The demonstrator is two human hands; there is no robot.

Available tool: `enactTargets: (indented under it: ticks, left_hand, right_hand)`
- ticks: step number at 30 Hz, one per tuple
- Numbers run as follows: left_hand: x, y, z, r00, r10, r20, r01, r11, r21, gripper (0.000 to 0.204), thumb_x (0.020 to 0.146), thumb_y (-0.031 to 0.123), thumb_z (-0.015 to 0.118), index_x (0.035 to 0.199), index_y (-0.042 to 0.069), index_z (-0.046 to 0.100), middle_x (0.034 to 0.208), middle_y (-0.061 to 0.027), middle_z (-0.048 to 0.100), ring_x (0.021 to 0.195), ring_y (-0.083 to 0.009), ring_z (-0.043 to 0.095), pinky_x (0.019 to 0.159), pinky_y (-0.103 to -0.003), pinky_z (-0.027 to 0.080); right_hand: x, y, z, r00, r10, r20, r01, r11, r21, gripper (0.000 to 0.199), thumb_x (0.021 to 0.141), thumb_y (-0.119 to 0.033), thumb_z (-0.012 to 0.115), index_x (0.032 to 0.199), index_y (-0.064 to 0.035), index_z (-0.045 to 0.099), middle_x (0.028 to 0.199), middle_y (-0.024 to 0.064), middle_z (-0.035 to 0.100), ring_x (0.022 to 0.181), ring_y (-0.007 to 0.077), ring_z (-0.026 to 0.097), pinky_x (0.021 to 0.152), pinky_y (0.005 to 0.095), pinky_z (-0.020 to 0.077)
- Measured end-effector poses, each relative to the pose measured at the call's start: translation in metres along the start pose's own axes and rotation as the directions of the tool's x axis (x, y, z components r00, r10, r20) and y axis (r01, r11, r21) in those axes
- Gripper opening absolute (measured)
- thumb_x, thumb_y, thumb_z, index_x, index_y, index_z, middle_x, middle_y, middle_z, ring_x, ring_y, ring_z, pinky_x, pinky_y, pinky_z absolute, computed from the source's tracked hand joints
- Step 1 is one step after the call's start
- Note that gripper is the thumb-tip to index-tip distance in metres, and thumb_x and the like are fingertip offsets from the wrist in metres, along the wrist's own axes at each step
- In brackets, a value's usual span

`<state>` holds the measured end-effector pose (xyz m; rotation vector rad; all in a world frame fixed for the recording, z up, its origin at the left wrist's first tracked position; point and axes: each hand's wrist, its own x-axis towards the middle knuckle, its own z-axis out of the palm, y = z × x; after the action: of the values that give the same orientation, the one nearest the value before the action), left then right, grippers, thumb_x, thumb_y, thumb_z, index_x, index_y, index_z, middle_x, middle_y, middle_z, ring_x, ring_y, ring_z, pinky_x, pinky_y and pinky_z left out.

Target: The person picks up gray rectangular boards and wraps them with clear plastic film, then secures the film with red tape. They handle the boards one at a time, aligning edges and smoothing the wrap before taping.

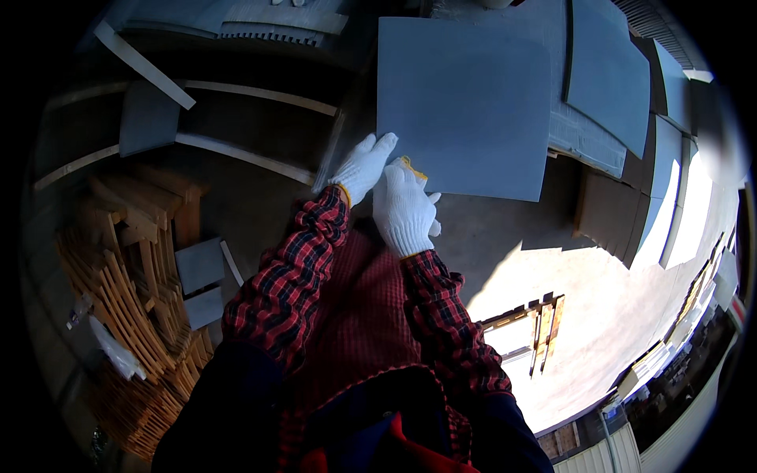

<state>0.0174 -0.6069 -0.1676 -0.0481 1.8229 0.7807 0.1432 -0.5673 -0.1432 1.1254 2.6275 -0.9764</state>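
My left hand (362, 169), in a white knit glove with a yellow cuff edge, reaches to the near left corner of a large flat grey-blue board (465, 102). Its fingers point away from me, stretched out, with their tips overlapping the board's left edge; whether they press on it I cannot tell. Close beside it, my right hand (404, 206), gloved the same way, is closed at the board's near edge. From its grip sticks out a bit of white knit cloth with a yellow hem (412, 167), perhaps a spare glove. The rest of that cloth is hidden.
More grey-blue boards (607, 75) lie at the far right. Pale rails (244, 158) run across the left, with a loose strip (146, 65) over them. Stacked wooden frames (134, 276) stand at the near left. A small wooden pallet (544, 331) lies on sunlit floor at right.
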Motion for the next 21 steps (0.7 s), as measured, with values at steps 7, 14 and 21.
enactTargets:
  ticks: [7,14,21]
  left_hand:
    - [-0.002,0.0,-0.007,0.999,0.014,0.045,-0.016,0.999,0.045,0.099,0.098,0.066,0.05,0.158,-0.006,0.019,0.161,-0.0235,0.032,0.149,-0.032,0.032,0.121,-0.04,0.027]
    - [0.013,-0.015,0.001,0.995,0.027,0.099,-0.013,0.991,-0.135,0.09,0.1,0.059,0.052,0.156,-0.006,0.023,0.157,-0.0214,0.039,0.143,-0.029,0.041,0.116,-0.036,0.035]
    - [-0.027,0.032,-0.02,0.99,0.016,0.137,-0.015,1.0,-0.011,0.088,0.1,0.062,0.046,0.153,-0.007,0.032,0.156,-0.0239,0.04,0.145,-0.0327,0.038,0.119,-0.039,0.031]
  right_hand:
    - [0.021,0.136,-0.09,0.859,0.137,-0.494,-0.138,0.99,0.036,0.017,0.098,-0.029,0.063,0.103,-0.0129,0.062,0.097,0.0091,0.071,0.084,0.0334,0.071,0.071,0.043,0.0551]
    - [0.033,0.089,-0.062,0.906,0.084,-0.415,-0.057,0.995,0.077,0.017,0.098,-0.027,0.062,0.101,-0.0102,0.064,0.097,0.0111,0.069,0.087,0.033,0.068,0.08,0.0467,0.0521]
    - [0.07,0.031,-0.051,0.97,-0.223,-0.099,0.213,0.972,-0.096,0.011,0.092,-0.024,0.068,0.101,-0.018,0.068,0.095,0.0029,0.071,0.089,0.0283,0.069,0.083,0.0521,0.0488]
